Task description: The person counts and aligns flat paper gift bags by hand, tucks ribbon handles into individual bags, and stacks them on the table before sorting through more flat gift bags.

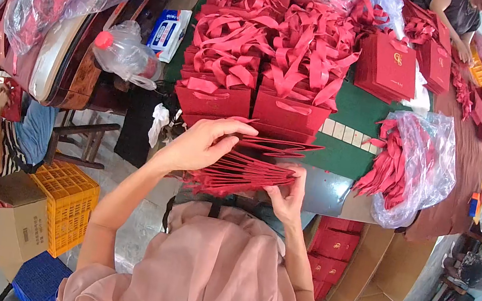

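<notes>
A fanned stack of folded red paper bags (237, 172) is held in front of my body at the table's near edge. My left hand (207, 143) rests on the stack's upper left side, thumb and index finger close together over the top bags. On the right, my right hand (286, 193) grips the end of the stack between thumb and fingers. Just beyond stand two rows of red bags (214, 102) with ribbon handles (309, 47) heaped on top. The upper bags of the held stack lie slightly apart from the rest.
Red bags with gold print (389, 67) stand at the back right. Nearer are ribbons in a plastic bag (425, 172). A bottle in plastic (127, 52) and a wipes pack (168, 33) lie left. Below right is a carton (368, 267). Other people sit left and back right.
</notes>
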Tool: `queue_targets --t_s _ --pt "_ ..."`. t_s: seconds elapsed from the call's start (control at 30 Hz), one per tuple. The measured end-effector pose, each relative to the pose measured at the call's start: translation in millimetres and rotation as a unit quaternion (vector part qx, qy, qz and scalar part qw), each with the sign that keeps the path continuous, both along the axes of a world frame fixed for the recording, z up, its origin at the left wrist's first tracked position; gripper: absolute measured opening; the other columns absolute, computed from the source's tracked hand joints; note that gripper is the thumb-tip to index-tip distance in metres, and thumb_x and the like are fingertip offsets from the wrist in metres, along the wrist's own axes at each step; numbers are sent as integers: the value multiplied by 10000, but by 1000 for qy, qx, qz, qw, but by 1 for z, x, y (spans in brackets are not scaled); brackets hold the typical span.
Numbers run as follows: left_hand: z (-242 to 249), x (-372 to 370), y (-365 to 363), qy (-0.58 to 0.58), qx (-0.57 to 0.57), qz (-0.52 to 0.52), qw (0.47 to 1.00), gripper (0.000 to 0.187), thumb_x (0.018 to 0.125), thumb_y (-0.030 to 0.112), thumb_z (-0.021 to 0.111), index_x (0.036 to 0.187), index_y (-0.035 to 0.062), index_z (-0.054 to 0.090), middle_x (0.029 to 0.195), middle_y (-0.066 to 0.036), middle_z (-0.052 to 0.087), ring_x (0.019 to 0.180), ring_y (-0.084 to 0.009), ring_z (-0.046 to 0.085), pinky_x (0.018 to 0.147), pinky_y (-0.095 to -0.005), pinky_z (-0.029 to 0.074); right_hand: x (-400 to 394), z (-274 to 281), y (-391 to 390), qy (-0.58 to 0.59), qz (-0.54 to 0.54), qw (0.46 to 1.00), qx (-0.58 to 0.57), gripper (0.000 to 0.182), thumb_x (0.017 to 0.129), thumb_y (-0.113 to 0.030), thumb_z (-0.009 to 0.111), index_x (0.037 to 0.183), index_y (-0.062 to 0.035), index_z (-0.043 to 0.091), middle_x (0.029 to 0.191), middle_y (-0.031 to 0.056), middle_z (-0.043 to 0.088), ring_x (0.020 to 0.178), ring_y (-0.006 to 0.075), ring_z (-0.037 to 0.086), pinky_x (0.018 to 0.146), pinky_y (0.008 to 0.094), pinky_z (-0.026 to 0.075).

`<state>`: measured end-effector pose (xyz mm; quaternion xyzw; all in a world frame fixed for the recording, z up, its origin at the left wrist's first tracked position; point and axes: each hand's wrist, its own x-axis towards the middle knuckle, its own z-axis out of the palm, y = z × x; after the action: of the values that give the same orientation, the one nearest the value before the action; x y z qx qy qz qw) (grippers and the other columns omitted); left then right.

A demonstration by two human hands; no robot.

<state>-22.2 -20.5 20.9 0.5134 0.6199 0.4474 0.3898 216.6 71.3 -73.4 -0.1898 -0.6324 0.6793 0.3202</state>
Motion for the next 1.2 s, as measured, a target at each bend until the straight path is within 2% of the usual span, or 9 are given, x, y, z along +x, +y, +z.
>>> queue_targets --t_s 0.17,0.2,0.3,0.6,0.7,0.77,0.87,0.93,1.2 --pt "12 2 2 -16 -65 5 998 298 925 44 583 1220 43 629 1174 -112 665 953 -221 662 849 -328 509 0 -13 4 14 -26 999 -18 475 850 -84 781 1160 -29 425 1189 121 511 1103 203 522 1001 345 415" --pt "9 2 2 -29 -19 -16 999 500 843 203 750 1298 72 589 1259 -140 624 1136 -290 619 982 -392 477 -1 -13 4 13 -41 999 -21 476 854 -76 775 1162 -32 416 1199 114 499 1108 196 518 1005 345 415" --pt "14 1 -6 123 -5 -109 986 1132 563 458 917 1487 98 371 1458 -186 434 1396 -411 341 1160 -491 301 -4 -11 3 24 -54 997 -44 466 865 -41 750 1178 -33 405 1216 104 476 1135 186 502 1021 341 406" --pt "-4 35 -11 231 9 -33 972 836 680 84 750 1445 50 414 1338 -164 484 1215 -369 468 1077 -457 364 12 9 21 -34 -20 999 29 693 713 -99 879 1256 -9 457 1227 86 467 1164 191 496 1041 329 388" --pt "-4 37 -12 226 10 -41 973 809 684 57 735 1433 53 428 1325 -155 498 1207 -365 474 1080 -460 361 16 0 24 -1 -131 991 15 535 905 -353 701 1255 -23 467 1190 74 508 1101 177 518 984 352 427" --pt "-3 37 -12 227 7 -42 973 798 688 46 726 1430 55 432 1321 -153 503 1210 -364 474 1082 -460 359 21 -10 42 -12 -183 981 59 426 982 -300 532 1285 -9 465 1191 94 530 1089 177 534 977 354 436" --pt "-3 36 -12 212 18 -57 975 794 692 48 723 1430 51 430 1317 -153 511 1228 -360 470 1085 -457 359 10 16 58 -30 -200 976 86 409 928 -170 593 1291 7 527 1272 121 534 1214 221 510 1068 358 375" --pt "-2 36 -11 207 17 -73 976 807 689 40 726 1435 49 420 1354 -155 483 1259 -350 459 1097 -453 361 12 23 69 -42 -97 990 94 343 920 -114 585 1239 12 568 1277 145 561 1225 238 520 1073 364 372" --pt "-13 46 -24 211 126 -11 969 889 682 -3 765 1465 52 346 1346 -204 407 1218 -408 456 1032 -444 427 12 18 81 -41 -131 990 38 128 990 -89 597 1057 11 638 1018 83 696 905 127 637 840 282 512"
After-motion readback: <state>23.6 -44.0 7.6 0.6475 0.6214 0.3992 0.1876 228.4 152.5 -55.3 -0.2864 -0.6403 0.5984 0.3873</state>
